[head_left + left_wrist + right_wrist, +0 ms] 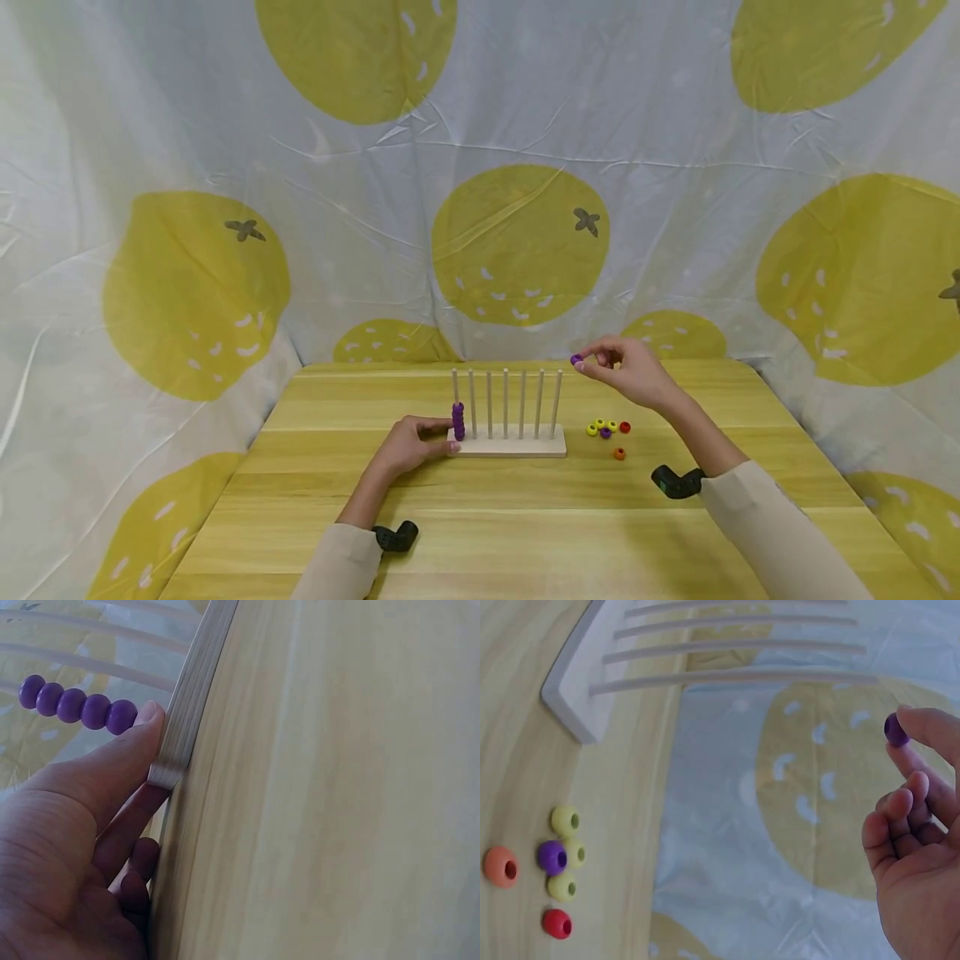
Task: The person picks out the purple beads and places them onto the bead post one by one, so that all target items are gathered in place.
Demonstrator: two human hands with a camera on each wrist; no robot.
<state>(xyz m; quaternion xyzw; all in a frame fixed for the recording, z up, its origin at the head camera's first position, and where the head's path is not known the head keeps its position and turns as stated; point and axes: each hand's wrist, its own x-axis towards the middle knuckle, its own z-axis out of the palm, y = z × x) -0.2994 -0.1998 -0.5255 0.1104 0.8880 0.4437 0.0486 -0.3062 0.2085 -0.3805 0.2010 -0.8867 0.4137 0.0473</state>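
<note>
A pale wooden peg rack [507,447] with several upright rods stands on the table. Several purple beads [71,706] are stacked on its leftmost rod; the other rods hold none. My left hand [408,443] grips the left end of the rack's base, thumb on the near side by the lowest bead. Raised to the right of the rack, my right hand [630,367] pinches one purple bead [896,730] between thumb and forefinger, near rod-top height and apart from the rods. Its other fingers are curled in.
Right of the rack lie loose beads: several yellow ones [565,820], a purple one [553,857], a red one [557,923] and, nearer the front, an orange one [500,867]. A lemon-patterned cloth [360,208] hangs behind the wooden table [525,533].
</note>
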